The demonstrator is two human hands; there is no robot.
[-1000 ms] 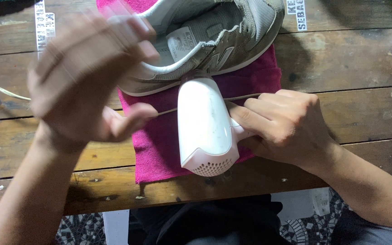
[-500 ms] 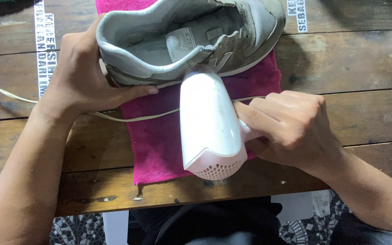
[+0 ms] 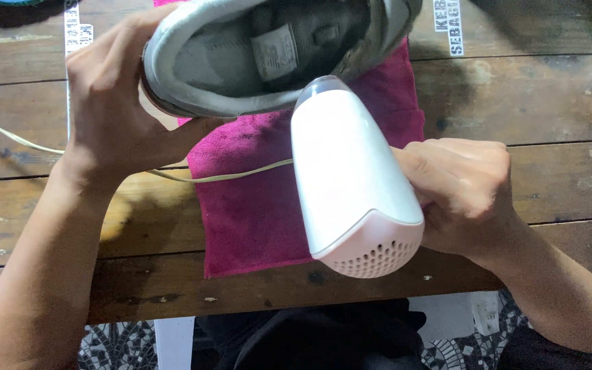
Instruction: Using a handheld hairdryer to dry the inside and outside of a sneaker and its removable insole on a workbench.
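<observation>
One grey sneaker [image 3: 268, 55], one white hair dryer [image 3: 351, 178], two hands.
Left hand [image 3: 114, 113] grips the sneaker's heel; right hand [image 3: 464, 188] clenches the dryer over one magenta towel [image 3: 255, 212].

Left hand [image 3: 114, 120]: a second ago raised open above the bench, fingers spread, clear of the shoe [image 3: 268, 55]; half a second ago it had closed on the heel; now it grips the heel with the shoe tipped up, opening turned toward the camera, insole and tongue label in view. Hair dryer [image 3: 351, 178] in the right hand [image 3: 464, 192]: nozzle moved up from the shoe's side to the rim of the opening. Cord [image 3: 234, 175] now lies across the pink towel [image 3: 255, 212].
</observation>
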